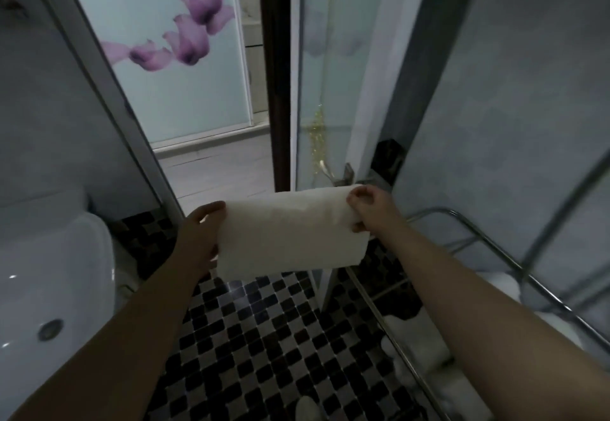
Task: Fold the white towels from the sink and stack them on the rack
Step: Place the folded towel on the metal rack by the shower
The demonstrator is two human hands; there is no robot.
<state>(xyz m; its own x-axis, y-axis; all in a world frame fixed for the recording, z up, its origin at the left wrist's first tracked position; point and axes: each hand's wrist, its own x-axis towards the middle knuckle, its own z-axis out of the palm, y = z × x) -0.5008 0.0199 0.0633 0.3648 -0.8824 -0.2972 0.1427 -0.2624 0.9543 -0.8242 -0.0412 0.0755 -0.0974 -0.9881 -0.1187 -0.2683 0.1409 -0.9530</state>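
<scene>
White towel [290, 232] stretching left-right: left hand [201, 239] gripping one end, right hand [366, 209] pinching other; rack [528, 278] lying to right.

You hold the towel [290, 232] out in front of you, above the tiled floor [264, 338], with your left hand [198, 239] gripping its left end and your right hand [366, 209] pinching its right end. The sink [76, 255] lies low to your left, its drain [50, 329] in the basin near you. The rack [495, 248] stands to your right along the wall. Folded towels [412, 338] lie on it beneath your right forearm. Ahead, behind the towel, the door [330, 74] stands ajar, its handle [346, 173] just behind your right hand. Beyond the doorway, farther left, stands a glass panel [148, 90].
</scene>
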